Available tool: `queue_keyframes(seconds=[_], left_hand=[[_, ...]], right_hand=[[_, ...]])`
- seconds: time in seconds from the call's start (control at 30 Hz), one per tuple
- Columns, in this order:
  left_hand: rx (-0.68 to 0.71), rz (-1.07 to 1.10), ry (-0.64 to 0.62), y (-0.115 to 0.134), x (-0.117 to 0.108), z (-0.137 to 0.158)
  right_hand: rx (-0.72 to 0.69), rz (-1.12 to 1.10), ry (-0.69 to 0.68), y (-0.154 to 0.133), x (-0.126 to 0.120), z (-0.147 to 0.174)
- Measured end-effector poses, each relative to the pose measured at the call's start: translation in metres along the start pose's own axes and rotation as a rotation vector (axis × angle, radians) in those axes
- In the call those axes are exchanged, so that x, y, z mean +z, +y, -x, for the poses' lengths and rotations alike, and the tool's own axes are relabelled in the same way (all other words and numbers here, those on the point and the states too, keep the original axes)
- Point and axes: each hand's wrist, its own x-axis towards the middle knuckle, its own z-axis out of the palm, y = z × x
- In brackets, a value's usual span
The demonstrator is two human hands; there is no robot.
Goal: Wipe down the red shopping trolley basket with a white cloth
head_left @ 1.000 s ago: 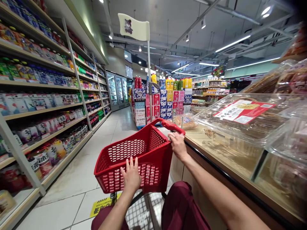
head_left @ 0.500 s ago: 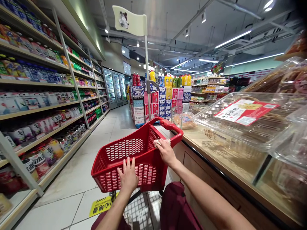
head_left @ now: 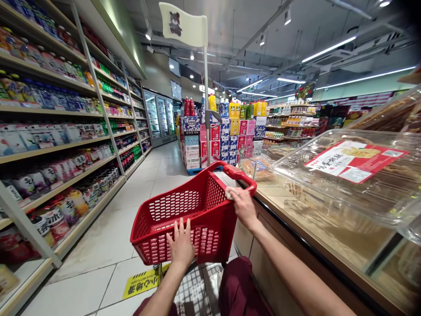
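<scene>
In front of me stands a red plastic shopping cart (head_left: 210, 245) with perforated sides and no goods visible in its basket. My left hand (head_left: 182, 248) lies against its near side, fingers spread and open. At the rim, close to the handle end, my right hand (head_left: 244, 205) is closed around a small crumpled white cloth (head_left: 229, 192), pressing it to the red plastic. Most of the cloth is hidden under the fingers. A pole with a cream flag (head_left: 184, 25) bearing a bear picture rises from behind the handle.
Drink shelves (head_left: 66, 145) line the left. At right, a wooden counter (head_left: 279, 245) holds clear food boxes (head_left: 358, 162) close to my right arm. Stacked drink cartons (head_left: 226, 140) stand ahead. A yellow wet-floor sticker (head_left: 141, 283) lies on the tiles.
My right hand has slid with the cloth along the cart rim, slightly to the right. The whole scene has shifted a little right in view. My left hand stays on the side.
</scene>
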Motion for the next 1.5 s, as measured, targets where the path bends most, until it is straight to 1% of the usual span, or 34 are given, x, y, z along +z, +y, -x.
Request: queue_keyframes(seconds=[0.07,0.1,0.13,0.17,0.23,0.3,0.33,0.4,0.47,0.5,0.53,0.63,0.67,0.7,0.77,0.83,0.87,0.93,1.0,1.07,1.13,1.2,1.27,1.37,1.43,1.5], left_hand=[[-0.006,0.010,-0.008,0.001,0.001,-0.001],[-0.008,0.012,-0.012,0.001,0.002,-0.002],[-0.009,0.012,-0.013,0.000,0.002,-0.002],[-0.009,0.010,-0.011,0.000,0.002,-0.002],[-0.006,0.004,-0.006,-0.001,0.003,-0.003],[0.001,-0.001,-0.001,-0.001,0.003,-0.003],[0.004,-0.001,0.004,0.000,0.004,-0.003],[0.002,0.001,0.017,0.001,0.005,-0.004],[-0.005,0.006,0.023,0.003,0.005,-0.005],[-0.007,0.008,0.017,0.003,0.004,-0.006],[-0.007,0.011,0.006,0.003,0.002,-0.006],[0.022,0.020,-0.033,0.004,-0.006,-0.005],[0.040,0.026,-0.042,0.004,-0.009,-0.005],[0.055,0.033,-0.047,0.005,-0.011,-0.006],[0.044,0.052,-0.065,0.009,-0.014,-0.007],[0.023,0.069,-0.072,0.013,-0.013,-0.009],[0.017,0.072,-0.070,0.013,-0.013,-0.009],[0.030,0.068,-0.055,0.013,-0.010,-0.008],[0.064,0.056,-0.026,0.008,-0.008,-0.007],[0.069,0.052,0.009,0.003,-0.005,-0.005],[0.040,0.059,0.033,0.000,-0.002,-0.004],[0.002,0.065,0.041,0.001,0.001,-0.004],[-0.008,0.067,0.046,0.001,0.003,-0.004],[0.030,0.079,0.072,-0.003,0.006,-0.004],[0.024,0.090,0.098,-0.010,0.008,-0.003],[-0.011,0.102,0.116,-0.016,0.010,-0.001]], right_hand=[[0.117,0.053,0.078,0.006,-0.001,-0.003],[0.141,0.070,0.100,0.003,0.002,-0.002],[0.127,0.074,0.097,-0.005,0.007,-0.001],[0.080,0.065,0.073,-0.015,0.012,0.000],[-0.050,0.034,-0.001,-0.030,0.019,0.003],[-0.105,0.027,-0.036,-0.031,0.017,0.004],[-0.078,0.038,-0.026,-0.027,0.014,0.003],[0.031,0.071,0.028,-0.016,0.008,-0.001],[0.107,0.092,0.063,-0.014,0.005,-0.004],[0.094,0.087,0.050,-0.019,0.006,-0.005],[0.046,0.069,0.015,-0.026,0.007,-0.006],[-0.116,-0.011,-0.144,-0.039,0.005,-0.007],[-0.116,-0.026,-0.181,-0.037,0.002,-0.008],[-0.078,-0.028,-0.200,-0.033,-0.002,-0.009],[0.054,-0.013,-0.194,-0.024,-0.009,-0.011],[0.126,-0.013,-0.197,-0.026,-0.008,-0.010],[0.121,-0.024,-0.211,-0.033,-0.005,-0.008],[0.031,-0.065,-0.261,-0.052,0.004,-0.004],[-0.054,-0.096,-0.289,-0.063,0.009,0.000],[-0.084,-0.105,-0.277,-0.057,0.008,0.001],[-0.017,-0.077,-0.208,-0.044,0.005,0.000],[0.058,-0.045,-0.135,-0.041,0.006,0.000],[0.055,-0.042,-0.105,-0.056,0.015,0.002],[-0.072,-0.071,-0.140,-0.086,0.031,0.006],[-0.108,-0.066,-0.166,-0.089,0.034,0.007],[-0.072,-0.044,-0.168,-0.076,0.029,0.009]])
